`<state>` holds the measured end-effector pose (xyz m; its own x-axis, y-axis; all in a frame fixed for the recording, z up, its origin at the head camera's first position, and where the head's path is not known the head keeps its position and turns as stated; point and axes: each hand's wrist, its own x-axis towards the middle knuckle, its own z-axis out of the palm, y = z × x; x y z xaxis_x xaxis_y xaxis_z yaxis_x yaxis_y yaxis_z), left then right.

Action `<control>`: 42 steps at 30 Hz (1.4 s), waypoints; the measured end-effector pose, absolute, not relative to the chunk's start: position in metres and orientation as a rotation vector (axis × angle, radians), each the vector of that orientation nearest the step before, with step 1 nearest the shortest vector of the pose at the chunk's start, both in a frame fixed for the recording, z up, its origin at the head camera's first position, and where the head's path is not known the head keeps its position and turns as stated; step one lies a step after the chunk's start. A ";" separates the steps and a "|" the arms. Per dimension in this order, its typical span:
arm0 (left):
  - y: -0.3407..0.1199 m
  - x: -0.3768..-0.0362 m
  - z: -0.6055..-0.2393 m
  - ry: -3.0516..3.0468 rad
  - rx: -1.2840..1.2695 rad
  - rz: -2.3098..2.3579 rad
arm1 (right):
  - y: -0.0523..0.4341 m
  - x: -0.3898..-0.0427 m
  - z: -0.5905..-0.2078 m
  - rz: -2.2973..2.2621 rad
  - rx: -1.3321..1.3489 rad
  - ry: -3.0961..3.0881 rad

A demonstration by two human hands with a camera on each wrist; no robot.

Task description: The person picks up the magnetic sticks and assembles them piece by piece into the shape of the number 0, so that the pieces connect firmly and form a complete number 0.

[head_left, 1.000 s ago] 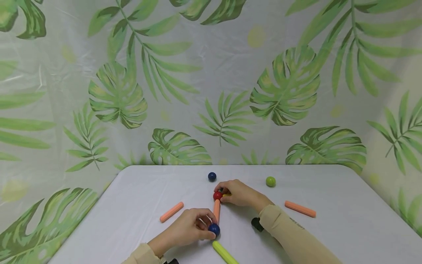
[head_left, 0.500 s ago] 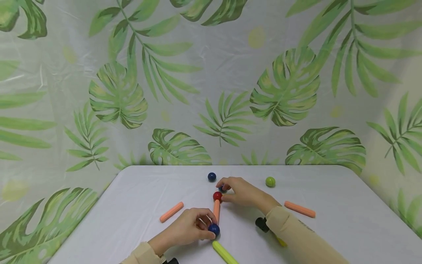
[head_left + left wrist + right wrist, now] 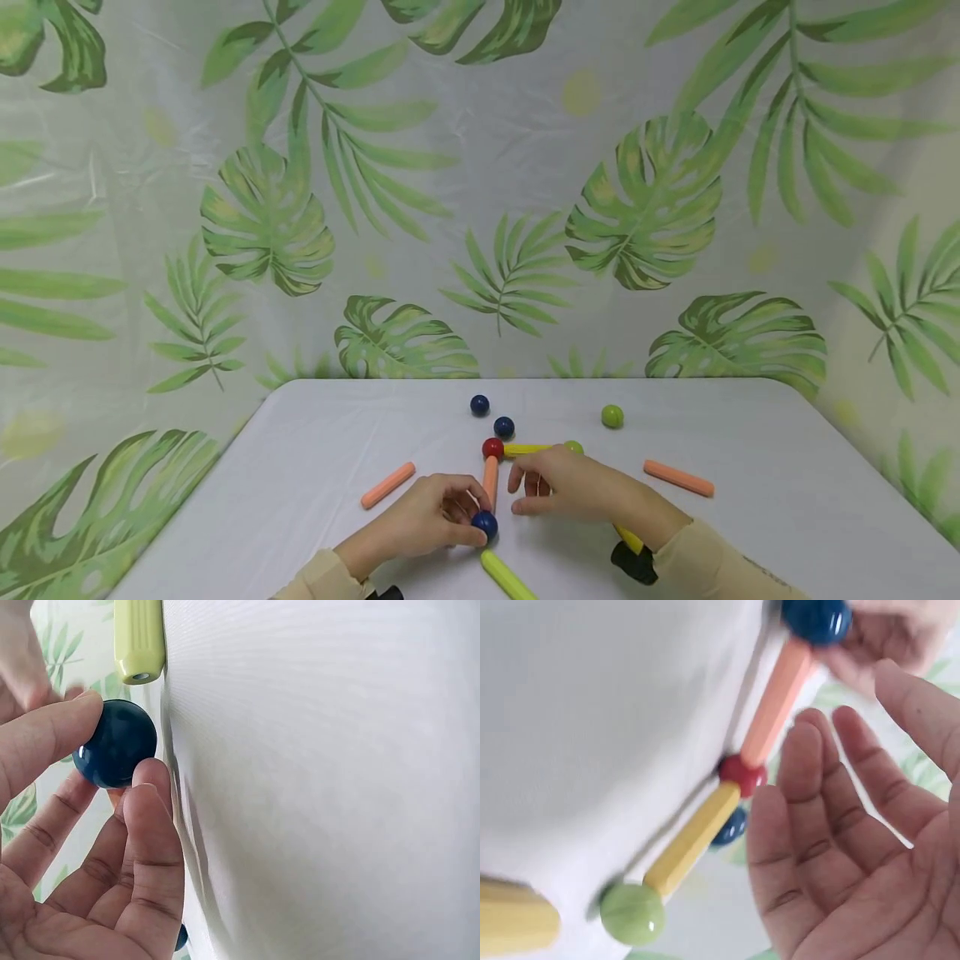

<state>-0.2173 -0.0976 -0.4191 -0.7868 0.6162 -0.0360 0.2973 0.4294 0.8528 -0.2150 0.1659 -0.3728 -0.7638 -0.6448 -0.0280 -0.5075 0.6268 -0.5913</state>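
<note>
My left hand pinches a blue ball between thumb and fingers. This ball sits at the near end of an orange stick. The stick's far end meets a red ball, from which a yellow stick runs right to a green ball. Just right of the orange stick, my right hand is held with loosely bent fingers and nothing in them. Below its wrist, partly hidden by the arm, lies another yellow stick. A lime green stick lies near the held ball.
Two loose blue balls, one farther back and one nearer, lie behind the red ball. A loose green ball is at the back right. Orange sticks lie left and right on the white table.
My right hand has let go near the red ball and moved toward me and right, uncovering the yellow stick, a green ball and a blue ball. My left hand stays on its blue ball.
</note>
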 end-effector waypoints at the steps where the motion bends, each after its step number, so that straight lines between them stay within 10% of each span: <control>1: -0.098 -0.218 -0.419 2.340 0.780 1.300 | 0.165 -0.209 -0.374 -0.836 -0.902 2.594; 42: -0.096 -0.220 -0.421 2.335 0.696 1.295 | 0.144 -0.153 -0.403 -0.883 -0.532 2.480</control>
